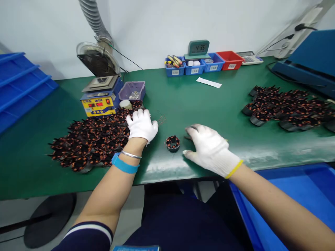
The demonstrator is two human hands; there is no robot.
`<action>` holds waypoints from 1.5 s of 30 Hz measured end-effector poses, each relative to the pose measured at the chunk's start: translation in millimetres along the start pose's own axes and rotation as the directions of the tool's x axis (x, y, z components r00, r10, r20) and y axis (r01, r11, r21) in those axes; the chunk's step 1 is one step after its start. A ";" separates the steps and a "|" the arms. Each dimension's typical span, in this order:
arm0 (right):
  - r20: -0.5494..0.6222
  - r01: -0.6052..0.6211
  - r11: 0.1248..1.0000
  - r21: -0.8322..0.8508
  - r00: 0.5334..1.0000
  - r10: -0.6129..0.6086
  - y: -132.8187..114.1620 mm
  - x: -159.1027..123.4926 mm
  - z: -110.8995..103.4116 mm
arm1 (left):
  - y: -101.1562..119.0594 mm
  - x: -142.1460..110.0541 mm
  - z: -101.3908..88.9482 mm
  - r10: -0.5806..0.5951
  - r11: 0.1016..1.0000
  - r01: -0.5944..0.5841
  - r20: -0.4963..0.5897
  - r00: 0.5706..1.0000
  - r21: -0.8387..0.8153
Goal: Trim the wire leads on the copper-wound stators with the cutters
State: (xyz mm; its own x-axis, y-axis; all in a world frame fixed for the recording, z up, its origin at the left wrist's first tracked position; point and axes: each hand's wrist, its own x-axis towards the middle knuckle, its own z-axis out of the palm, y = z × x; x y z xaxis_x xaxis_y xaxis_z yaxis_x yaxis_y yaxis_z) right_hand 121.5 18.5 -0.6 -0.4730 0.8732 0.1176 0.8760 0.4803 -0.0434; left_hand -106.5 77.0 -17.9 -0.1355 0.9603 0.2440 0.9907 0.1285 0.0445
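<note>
A single motor stator point(172, 143), a black ring with copper windings, sits on the green table between my hands. My right hand point(209, 148), in a white glove, is just to its right, thumb and fingers apart and nothing between them. On the left, my gloved left hand point(142, 126) rests at the right edge of a crowded pile of stators point(91, 141). Its fingers are spread over the nearest ones, with the thumb out to the side; the undersides of the fingers are hidden. Thin wire scraps point(161, 119) lie beside that thumb.
Behind the left pile stand a yellow-and-blue soldering station point(99, 104) and a purple tray point(132, 91). More stators point(290, 108) fill the right side. Small blue bins point(175, 71), a red bin point(230, 61) and a clock point(199, 47) line the wall. A blue crate point(295, 195) is below right.
</note>
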 end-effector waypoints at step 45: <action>-0.165 -0.103 0.875 0.473 0.965 0.203 16.6 -62.4 20.2 | 53.9 -77.8 -27.8 0.497 0.726 -0.272 0.208 0.843 -0.631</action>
State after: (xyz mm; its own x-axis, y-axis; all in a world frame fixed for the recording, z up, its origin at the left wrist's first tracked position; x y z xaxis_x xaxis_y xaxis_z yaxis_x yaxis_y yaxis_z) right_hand 163.6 -26.4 -28.7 -0.2633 0.9266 0.2685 0.7707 0.3694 -0.5192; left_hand -42.8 2.3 -7.6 0.3803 0.9245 0.0265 0.7492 -0.3247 0.5773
